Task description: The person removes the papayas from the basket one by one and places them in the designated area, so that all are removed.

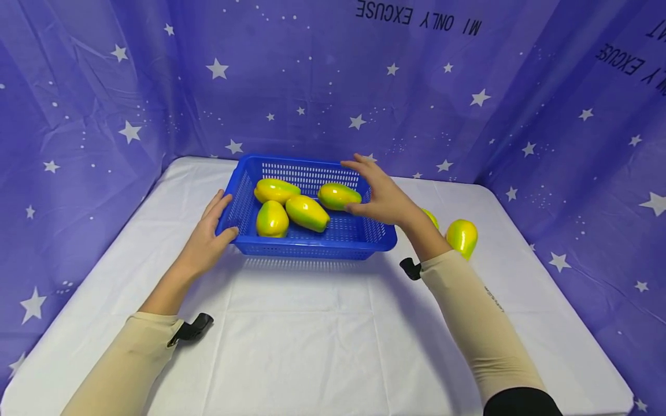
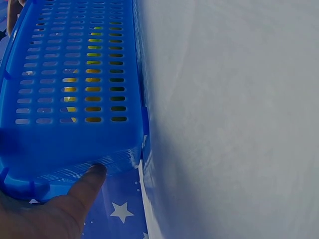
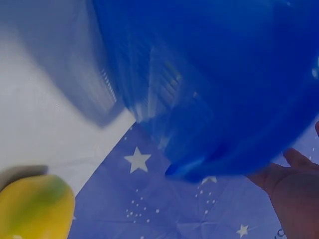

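A blue plastic basket [image 1: 307, 249] with slotted walls sits at the back of the white table. Several glossy yellow-green papayas [image 1: 308, 213] lie inside it. My left hand [image 1: 204, 240] grips the basket's left end, with the thumb at the front corner; in the left wrist view a digit [image 2: 89, 181] presses against the blue plastic. Over the basket's right end is my right hand [image 1: 382, 196], its fingers spread apart and its thumb close to the rightmost papaya [image 1: 339, 196]. Whether that hand touches the rim cannot be told.
Outside the basket, to its right, lie a papaya [image 1: 462, 237] and another papaya [image 1: 430, 218] partly hidden by my right forearm. A white cloth [image 1: 312, 335] covers the table. Purple star-patterned curtains [image 1: 312, 75] hang behind and at both sides.
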Motion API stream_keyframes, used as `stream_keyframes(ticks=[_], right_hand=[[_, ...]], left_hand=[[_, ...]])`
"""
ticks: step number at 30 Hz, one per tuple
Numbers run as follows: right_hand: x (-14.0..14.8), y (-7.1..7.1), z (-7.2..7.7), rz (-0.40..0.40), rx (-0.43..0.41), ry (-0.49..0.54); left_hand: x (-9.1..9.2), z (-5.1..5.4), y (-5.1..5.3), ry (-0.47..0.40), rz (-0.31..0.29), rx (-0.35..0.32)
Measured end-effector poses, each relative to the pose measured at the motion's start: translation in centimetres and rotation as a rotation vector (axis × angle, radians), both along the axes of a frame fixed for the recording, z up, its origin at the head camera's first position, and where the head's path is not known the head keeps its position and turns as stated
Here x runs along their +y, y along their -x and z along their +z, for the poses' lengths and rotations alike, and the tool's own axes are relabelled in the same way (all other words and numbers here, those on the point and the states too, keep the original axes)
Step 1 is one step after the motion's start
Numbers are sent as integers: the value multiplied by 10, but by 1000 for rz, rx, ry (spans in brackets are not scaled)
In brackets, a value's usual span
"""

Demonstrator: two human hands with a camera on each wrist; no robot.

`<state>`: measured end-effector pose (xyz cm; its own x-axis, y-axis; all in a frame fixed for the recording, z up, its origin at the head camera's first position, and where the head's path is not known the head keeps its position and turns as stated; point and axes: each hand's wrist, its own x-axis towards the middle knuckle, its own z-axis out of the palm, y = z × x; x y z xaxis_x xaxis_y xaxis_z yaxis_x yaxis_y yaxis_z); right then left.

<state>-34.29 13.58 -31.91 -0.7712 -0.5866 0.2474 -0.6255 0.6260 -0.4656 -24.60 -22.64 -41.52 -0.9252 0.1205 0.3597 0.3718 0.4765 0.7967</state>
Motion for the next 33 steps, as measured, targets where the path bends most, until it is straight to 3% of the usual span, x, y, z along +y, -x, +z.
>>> stream_keyframes(ticks=[33], right_hand=[[-77,-12,-23,128,-77,-102]], left_hand=[[0,-1,1,-31,2,0]])
